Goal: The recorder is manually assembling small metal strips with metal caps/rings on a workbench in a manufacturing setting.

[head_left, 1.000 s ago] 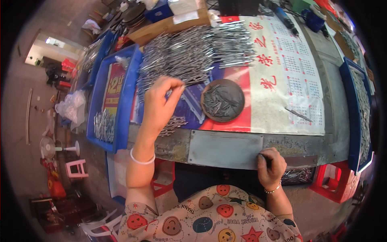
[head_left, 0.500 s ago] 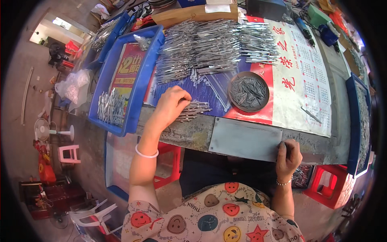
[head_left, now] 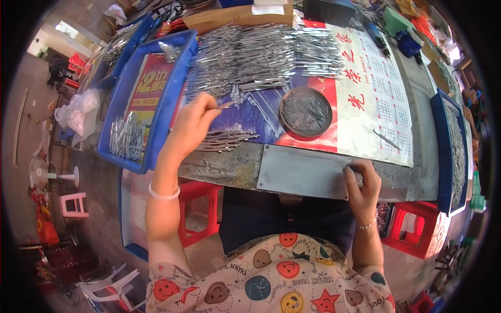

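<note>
My left hand [head_left: 194, 124] is raised over the table with thumb and fingertips pinched on a thin metal strip [head_left: 227, 104], whose tip points right. Below it, near the table edge, lies a small row of slim metal strips [head_left: 225, 141]. My right hand [head_left: 362, 182] rests at the right end of a flat grey metal plate [head_left: 302, 171], fingers curled and thumb pressed in; what they hold, if anything, is hidden. Beyond the plate stands a round brown bowl [head_left: 286, 124] filled with small dark pointed metal pieces [head_left: 308, 110].
Dense piles of metal strips [head_left: 265, 57] cover the back of the table. A blue tray [head_left: 140, 166] with upright strips stands at left, another blue tray [head_left: 441, 156] at right. One loose strip [head_left: 386, 140] lies on the calendar sheet [head_left: 373, 94]. Red stools [head_left: 213, 208] stand below.
My left hand has lifted away from the small row of strips toward the large piles, with a strip now showing in its fingertips. My right hand stays at the plate's end. The whole view has shifted slightly.
</note>
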